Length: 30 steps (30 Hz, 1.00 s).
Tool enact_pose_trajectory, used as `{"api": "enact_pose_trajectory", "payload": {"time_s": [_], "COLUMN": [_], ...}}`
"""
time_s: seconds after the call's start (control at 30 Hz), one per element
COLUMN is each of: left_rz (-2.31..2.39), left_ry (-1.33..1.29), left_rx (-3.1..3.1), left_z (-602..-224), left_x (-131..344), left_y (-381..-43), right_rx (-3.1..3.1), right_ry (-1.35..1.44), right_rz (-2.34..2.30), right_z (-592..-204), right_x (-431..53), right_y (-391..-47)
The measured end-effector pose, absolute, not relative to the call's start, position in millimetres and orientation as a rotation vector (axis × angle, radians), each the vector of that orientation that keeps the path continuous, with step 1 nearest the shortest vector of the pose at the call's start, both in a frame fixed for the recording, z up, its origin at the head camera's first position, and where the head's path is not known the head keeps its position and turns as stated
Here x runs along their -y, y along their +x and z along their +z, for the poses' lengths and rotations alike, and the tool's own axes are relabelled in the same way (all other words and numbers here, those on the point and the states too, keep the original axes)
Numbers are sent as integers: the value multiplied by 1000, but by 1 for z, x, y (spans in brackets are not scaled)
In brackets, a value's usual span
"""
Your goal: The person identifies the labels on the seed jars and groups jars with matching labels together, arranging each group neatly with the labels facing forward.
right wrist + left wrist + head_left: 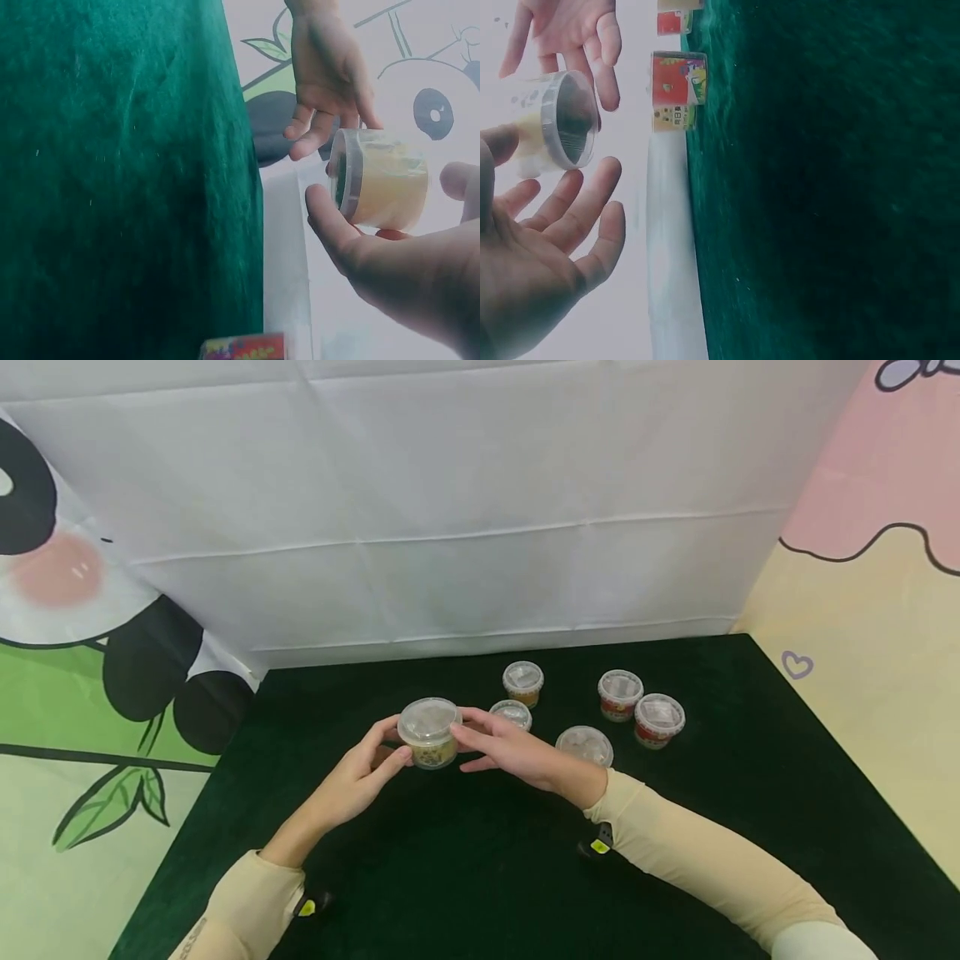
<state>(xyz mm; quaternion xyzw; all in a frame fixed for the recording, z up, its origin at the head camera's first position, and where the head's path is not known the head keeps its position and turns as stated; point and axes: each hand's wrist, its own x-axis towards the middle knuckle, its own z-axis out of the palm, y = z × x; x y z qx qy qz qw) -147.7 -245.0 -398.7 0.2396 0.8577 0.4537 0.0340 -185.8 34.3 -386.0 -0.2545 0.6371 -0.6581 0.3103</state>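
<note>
A small clear plastic tub [429, 720] with a translucent lid and pale yellowish contents is held above the table between both hands. My left hand [360, 777] grips its left side, thumb in front and fingers behind. From the right, my right hand [517, 747] holds it too, thumb at the lid's rim and index finger behind. In the left wrist view the tub [536, 131] lies sideways, its clear base facing the camera's right. The right wrist view shows the tub [390, 184] between both hands; some fingertips are hidden behind it.
Several more lidded tubs stand on the dark green table [450, 868]. One tub [522, 683] is at the back and another [512, 713] is partly behind my right hand. A third [587, 745] sits by my right wrist; red-labelled tubs [658, 720] stand farther right. A white cloth wall [480, 568] rises behind.
</note>
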Motion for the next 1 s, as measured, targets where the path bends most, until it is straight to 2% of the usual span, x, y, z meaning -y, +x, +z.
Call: {"api": "enact_pose_trajectory", "payload": {"time_s": [0.63, 1.0], "left_rz": [1358, 1260], "left_ry": [698, 607], "left_rx": [-2428, -2394], "left_z": [-423, -430], "left_x": [310, 326], "left_y": [-147, -153], "right_rx": [-1934, -1973], "right_ry": [-474, -483], "right_rz": [-1617, -1549], "right_z": [-420, -433], "right_x": [41, 53], "right_y": [-169, -172]}}
